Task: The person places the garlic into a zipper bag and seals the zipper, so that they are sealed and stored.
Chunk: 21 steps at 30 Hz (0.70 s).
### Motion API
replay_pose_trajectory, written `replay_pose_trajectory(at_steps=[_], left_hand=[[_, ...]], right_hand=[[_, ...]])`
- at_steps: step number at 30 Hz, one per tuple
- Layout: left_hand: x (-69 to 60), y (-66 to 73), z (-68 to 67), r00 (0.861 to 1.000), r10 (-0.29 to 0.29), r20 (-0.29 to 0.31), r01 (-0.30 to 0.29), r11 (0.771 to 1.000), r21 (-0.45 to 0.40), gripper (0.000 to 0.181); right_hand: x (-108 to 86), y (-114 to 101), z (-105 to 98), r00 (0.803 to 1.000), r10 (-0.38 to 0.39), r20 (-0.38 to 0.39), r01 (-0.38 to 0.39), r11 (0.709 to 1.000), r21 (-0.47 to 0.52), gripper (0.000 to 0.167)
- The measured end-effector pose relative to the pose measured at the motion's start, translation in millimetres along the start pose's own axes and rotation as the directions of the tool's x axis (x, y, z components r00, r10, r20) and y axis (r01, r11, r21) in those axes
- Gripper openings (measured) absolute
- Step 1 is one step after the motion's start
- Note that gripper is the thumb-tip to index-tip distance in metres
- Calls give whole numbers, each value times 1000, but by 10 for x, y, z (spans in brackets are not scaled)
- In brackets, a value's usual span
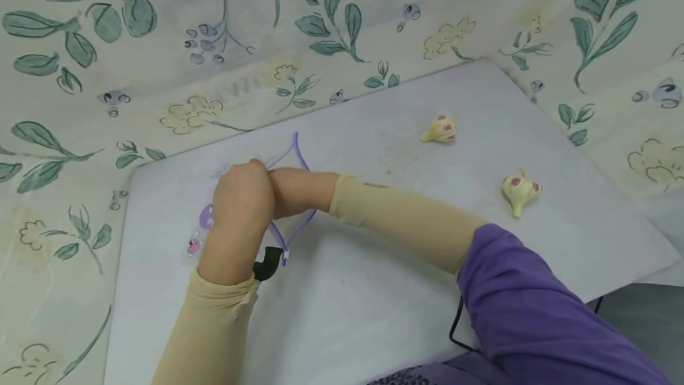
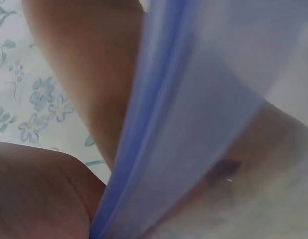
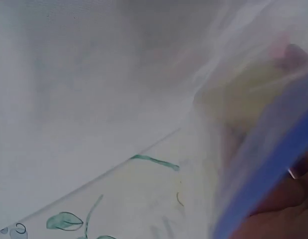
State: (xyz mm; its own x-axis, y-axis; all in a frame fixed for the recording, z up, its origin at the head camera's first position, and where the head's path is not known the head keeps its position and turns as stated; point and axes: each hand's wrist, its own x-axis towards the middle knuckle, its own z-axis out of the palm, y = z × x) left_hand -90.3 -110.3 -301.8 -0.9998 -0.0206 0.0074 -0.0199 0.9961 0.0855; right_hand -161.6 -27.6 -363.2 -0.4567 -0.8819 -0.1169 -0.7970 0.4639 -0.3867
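My left hand (image 1: 243, 201) grips one side of a translucent zip bag (image 2: 214, 94) with a purple zip edge, above the left part of the table. The bag's mouth gapes, and my right hand (image 1: 299, 192) reaches through it, its fingers hidden from the head view behind the left hand. Through the film in the right wrist view, a blurred pale yellow thing (image 3: 238, 94) shows against the right hand's fingers. Two cream garlic-shaped pieces with pink spots lie apart on the table: one farther back (image 1: 440, 128), one nearer the right edge (image 1: 521, 192).
A white tabletop (image 1: 363, 302) lies under both arms, set against a leaf-patterned cloth (image 1: 331, 10). A black cable (image 1: 456, 325) hangs by the purple right sleeve (image 1: 534, 308). Small brown specks (image 1: 389, 165) mark the table near the far garlic-shaped piece.
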Motion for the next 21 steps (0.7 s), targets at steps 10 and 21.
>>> replay_pose_trajectory(at_steps=[10,21], left_hand=[[17,39,-71,998,-9,70,8,1000,25,31],[-12,74,-128,996,-3,86,1,1000,29,28]], right_hand=[[154,28,89,997,54,57,-49,995,-84,33],[318,49,184,991,49,123,-33,991,-130,31]])
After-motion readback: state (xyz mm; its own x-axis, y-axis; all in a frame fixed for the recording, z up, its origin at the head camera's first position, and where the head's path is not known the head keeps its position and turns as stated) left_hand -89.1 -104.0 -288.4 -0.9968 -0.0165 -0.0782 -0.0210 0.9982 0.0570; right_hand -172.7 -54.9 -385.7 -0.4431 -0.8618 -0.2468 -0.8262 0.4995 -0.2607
